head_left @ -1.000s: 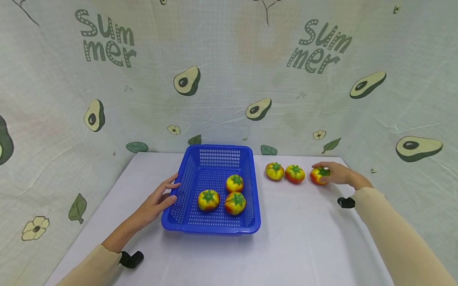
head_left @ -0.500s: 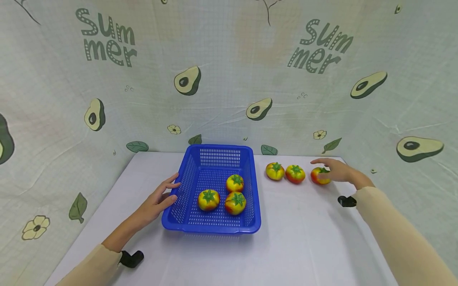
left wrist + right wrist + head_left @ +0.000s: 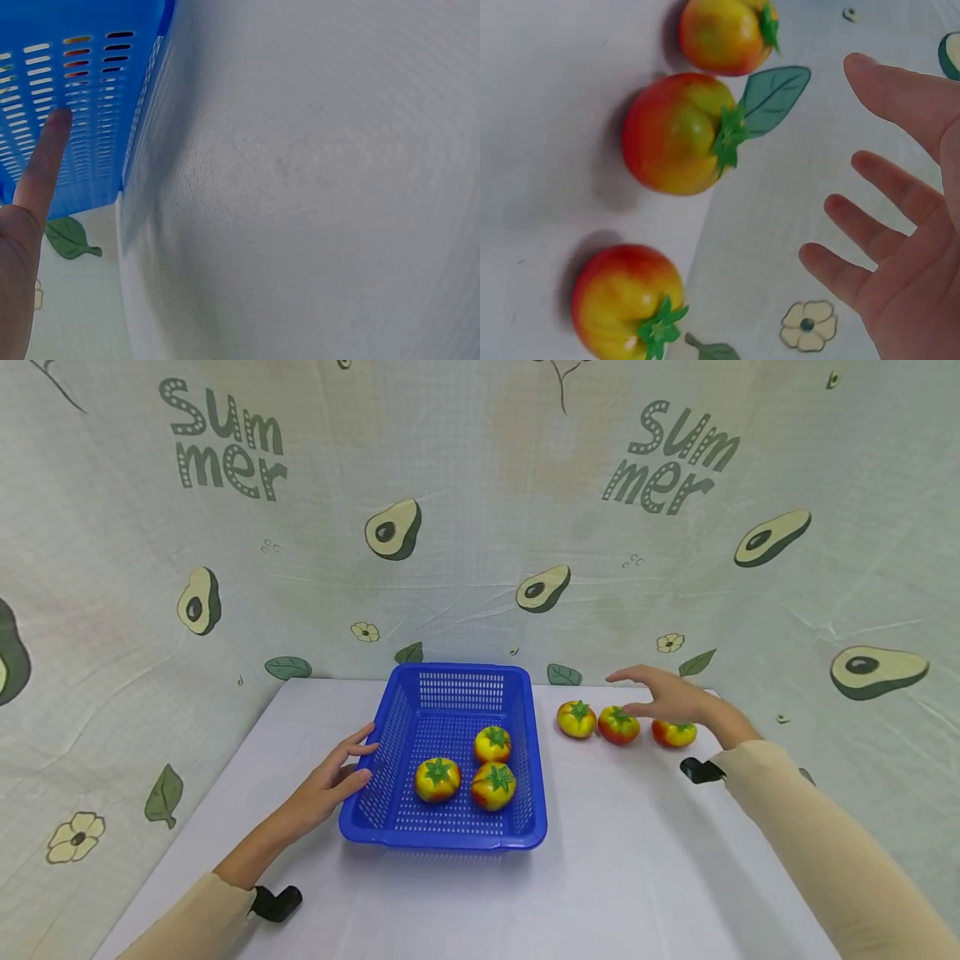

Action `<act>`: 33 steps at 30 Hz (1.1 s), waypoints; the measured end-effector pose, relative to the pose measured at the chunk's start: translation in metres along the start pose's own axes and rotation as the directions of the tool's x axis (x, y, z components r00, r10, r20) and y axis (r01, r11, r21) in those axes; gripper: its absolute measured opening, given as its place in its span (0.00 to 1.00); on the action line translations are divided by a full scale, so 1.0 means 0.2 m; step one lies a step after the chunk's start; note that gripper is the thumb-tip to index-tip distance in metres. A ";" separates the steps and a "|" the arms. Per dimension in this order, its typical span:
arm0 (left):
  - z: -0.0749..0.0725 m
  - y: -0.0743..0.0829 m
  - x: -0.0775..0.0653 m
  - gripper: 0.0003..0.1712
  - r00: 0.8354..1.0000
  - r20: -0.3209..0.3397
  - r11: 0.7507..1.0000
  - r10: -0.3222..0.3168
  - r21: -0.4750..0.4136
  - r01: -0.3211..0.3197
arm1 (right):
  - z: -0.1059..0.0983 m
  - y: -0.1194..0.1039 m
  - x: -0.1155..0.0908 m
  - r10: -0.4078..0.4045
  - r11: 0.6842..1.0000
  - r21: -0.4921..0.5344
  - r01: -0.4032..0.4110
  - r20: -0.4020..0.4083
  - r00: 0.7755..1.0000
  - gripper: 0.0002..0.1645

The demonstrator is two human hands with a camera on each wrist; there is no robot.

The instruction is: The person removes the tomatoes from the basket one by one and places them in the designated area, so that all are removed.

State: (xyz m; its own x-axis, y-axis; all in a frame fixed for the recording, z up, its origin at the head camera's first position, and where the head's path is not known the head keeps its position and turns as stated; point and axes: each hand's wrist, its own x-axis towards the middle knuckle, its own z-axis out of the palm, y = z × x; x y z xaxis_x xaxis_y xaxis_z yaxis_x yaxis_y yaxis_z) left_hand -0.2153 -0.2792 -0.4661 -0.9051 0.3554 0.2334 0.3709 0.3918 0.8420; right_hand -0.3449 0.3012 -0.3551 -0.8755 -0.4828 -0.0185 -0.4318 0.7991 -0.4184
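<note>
A blue plastic basket (image 3: 442,841) with slotted sides stands mid-table, and my left hand (image 3: 330,781) rests against its left wall with fingers spread. In the left wrist view a finger (image 3: 46,165) lies along the slotted wall. My right hand (image 3: 667,697) hovers over the row at the right, its fingers extended and holding nothing. That row is a left tomato (image 3: 576,720), a middle tomato (image 3: 618,727) and a right tomato (image 3: 673,734), all red-yellow with green star-shaped tops. The thumb overlaps the middle one in the head view; in the right wrist view the hand (image 3: 907,240) stands apart from all three.
Inside the basket lie a front-left tomato (image 3: 437,780), a back tomato (image 3: 492,745) and a front-right tomato (image 3: 492,787). A printed cloth (image 3: 465,527) with avocados and lettering rises behind and at both sides of the white table (image 3: 600,860).
My right hand has let go of the right tomato, risen and moved left over the middle one. The left hand and the basket have stayed in place.
</note>
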 end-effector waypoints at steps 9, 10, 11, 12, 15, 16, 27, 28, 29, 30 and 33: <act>0.00 0.00 0.01 0.22 1.000 0.001 1.000 0.001 -0.009 -0.001 | 0.02 -0.21 0.10 -0.119 0.993 0.009 0.119 0.020 0.993 0.38; 0.00 0.00 0.01 0.22 1.000 0.001 1.000 0.001 -0.009 -0.001 | 0.02 -0.23 0.11 -0.135 0.991 0.004 0.135 0.022 0.991 0.38; 0.00 0.00 0.01 0.22 1.000 0.001 1.000 0.001 -0.010 -0.001 | 0.03 -0.25 0.12 -0.152 0.988 0.005 0.152 0.025 0.988 0.38; 0.00 0.00 0.01 0.22 1.000 0.001 1.000 0.002 -0.008 -0.002 | 0.03 -0.27 0.13 -0.162 0.987 0.006 0.162 0.029 0.986 0.38; 0.00 0.00 0.01 0.22 1.000 0.002 1.000 0.000 -0.006 0.000 | 0.05 -0.34 0.16 -0.204 0.979 0.010 0.204 0.044 0.978 0.37; 0.00 0.00 0.01 0.22 1.000 0.002 1.000 -0.001 -0.008 0.001 | 0.05 -0.36 0.16 -0.220 0.975 0.009 0.220 0.050 0.974 0.37; 0.00 -0.01 0.00 0.22 1.000 0.000 1.000 -0.006 -0.012 0.006 | 0.09 -0.59 0.26 -0.350 0.936 0.013 0.351 0.129 0.928 0.35; 0.00 -0.01 0.00 0.22 1.000 -0.001 1.000 -0.007 -0.013 0.007 | 0.09 -0.61 0.27 -0.354 0.934 0.013 0.356 0.136 0.925 0.35; 0.00 -0.01 0.00 0.22 1.000 -0.001 1.000 -0.009 -0.014 0.009 | 0.10 -0.62 0.28 -0.359 0.932 0.010 0.361 0.144 0.922 0.35; 0.00 -0.01 0.00 0.22 1.000 -0.001 1.000 -0.010 -0.014 0.010 | 0.10 -0.64 0.29 -0.366 0.929 0.009 0.369 0.155 0.918 0.36; 0.00 -0.01 0.00 0.22 1.000 0.001 1.000 -0.008 -0.014 0.008 | 0.13 -0.67 0.32 -0.374 0.925 0.010 0.380 0.195 0.907 0.37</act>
State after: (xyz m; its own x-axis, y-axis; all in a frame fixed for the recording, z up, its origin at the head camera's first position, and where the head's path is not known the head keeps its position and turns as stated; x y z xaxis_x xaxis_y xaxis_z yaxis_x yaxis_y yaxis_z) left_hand -0.2161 -0.2787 -0.4673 -0.9080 0.3527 0.2263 0.3605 0.3823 0.8508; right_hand -0.3369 0.1539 -0.3228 -0.5901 -0.8065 -0.0372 -0.7295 0.5524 -0.4033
